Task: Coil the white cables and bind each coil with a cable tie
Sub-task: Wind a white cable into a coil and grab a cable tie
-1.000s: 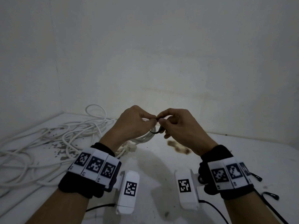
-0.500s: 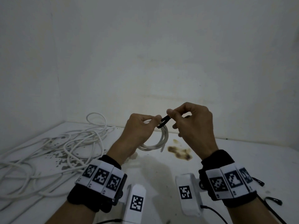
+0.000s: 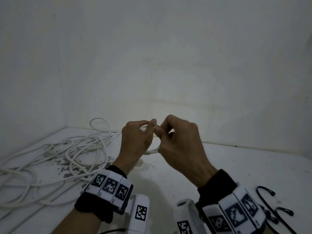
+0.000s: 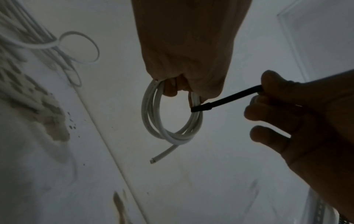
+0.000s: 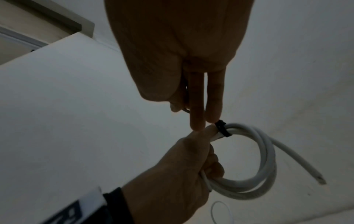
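Pulling tie tail, right hand [image 4: 298,121] pinches black cable tie [image 4: 228,99] between thumb and fingers [image 4: 272,80]. Left hand [image 5: 184,163] curled round white coil [image 4: 168,119], held above bench [image 3: 236,166], tie head just at its fingertips. Risks, as I judge: tail slips from pinch; loops spread if left grip loosens before tie locks; free cable end [image 5: 306,168] below coil escapes binding. Beyond left hand, loose white cables [image 3: 55,152] wait uncoiled; spare ties [image 3: 268,200] beside right wrist.

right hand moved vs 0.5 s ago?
Yes. The right hand has come left, closing on the left hand, and now hides the brown stain on the table that showed beside it.
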`<state>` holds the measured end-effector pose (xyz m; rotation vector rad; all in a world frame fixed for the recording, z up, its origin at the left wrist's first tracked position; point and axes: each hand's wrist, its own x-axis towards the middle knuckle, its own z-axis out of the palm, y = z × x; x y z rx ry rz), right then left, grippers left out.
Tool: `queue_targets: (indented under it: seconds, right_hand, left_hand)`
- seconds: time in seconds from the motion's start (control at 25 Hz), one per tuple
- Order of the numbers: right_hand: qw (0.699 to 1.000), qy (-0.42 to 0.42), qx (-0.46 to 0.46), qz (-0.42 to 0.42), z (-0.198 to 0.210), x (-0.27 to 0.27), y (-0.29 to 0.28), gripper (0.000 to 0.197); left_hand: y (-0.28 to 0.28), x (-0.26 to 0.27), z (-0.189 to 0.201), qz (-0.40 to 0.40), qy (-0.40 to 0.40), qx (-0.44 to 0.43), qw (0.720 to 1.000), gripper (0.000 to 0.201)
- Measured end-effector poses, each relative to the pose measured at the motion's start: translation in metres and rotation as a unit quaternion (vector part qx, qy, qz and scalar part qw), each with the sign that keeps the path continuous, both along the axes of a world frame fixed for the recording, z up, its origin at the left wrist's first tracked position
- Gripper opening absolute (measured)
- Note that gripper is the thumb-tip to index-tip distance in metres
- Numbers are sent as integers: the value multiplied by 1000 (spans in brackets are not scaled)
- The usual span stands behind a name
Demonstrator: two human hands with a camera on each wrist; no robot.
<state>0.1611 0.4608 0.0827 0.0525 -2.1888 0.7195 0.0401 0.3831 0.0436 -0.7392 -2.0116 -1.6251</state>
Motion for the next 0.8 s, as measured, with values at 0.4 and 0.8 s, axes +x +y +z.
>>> queue_targets:
  seconds: [0.4, 0.8]
  right_hand:
    - [981, 146, -91, -85, 23, 12, 47, 24]
    - [982, 95, -159, 29, 37, 23, 31, 45]
  left_hand:
    - [15, 23, -3, -104, 36, 24, 994, 25]
    - [9, 29, 21, -204, -321, 120, 917, 37]
